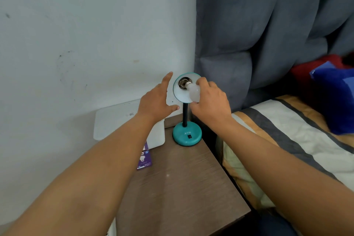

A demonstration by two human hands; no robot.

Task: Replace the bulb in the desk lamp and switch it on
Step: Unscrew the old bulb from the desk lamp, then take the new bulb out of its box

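Note:
A teal desk lamp stands at the back of a brown bedside table (183,182), its round base (186,134) carrying a small black switch (189,136). The lamp's shade (179,93) faces me, showing the dark socket (183,82) inside. A white bulb (193,92) is held by my right hand (210,101), with its metal screw end at the socket's mouth. My left hand (156,100) hovers open just left of the shade, fingers spread, not touching it.
A purple bulb box (145,157) lies on the table's left side, partly under my left forearm. A white flat device (115,120) leans against the wall behind it. A bed with striped bedding (287,140) and a grey padded headboard (268,25) is on the right.

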